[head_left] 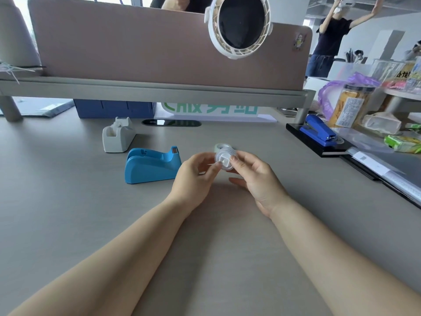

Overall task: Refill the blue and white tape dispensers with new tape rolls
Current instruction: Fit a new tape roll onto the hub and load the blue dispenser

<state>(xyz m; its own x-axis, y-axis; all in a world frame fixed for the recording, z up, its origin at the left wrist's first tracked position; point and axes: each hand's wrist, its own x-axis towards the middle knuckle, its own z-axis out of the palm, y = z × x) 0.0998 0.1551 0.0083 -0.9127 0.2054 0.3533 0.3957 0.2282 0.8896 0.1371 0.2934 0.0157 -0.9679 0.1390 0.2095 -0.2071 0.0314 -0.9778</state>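
Both hands meet above the middle of the grey desk (68,213). My left hand (193,176) and my right hand (255,176) together grip a clear tape roll (224,161) with a white square-ended spool core in its hole. A second clear tape roll (222,147) lies on the desk just behind it. The blue tape dispenser (151,165) stands left of my left hand, its roll slot showing no roll. The white tape dispenser (117,136) stands farther back left, also with no roll visible.
A blue stapler (319,130) rests on a black tray at the right, beside folders, snack packets and a jar. A brown partition (159,46) with a white clip fan (239,26) closes the back. A blue drawer box (114,108) sits under the shelf. People stand beyond.
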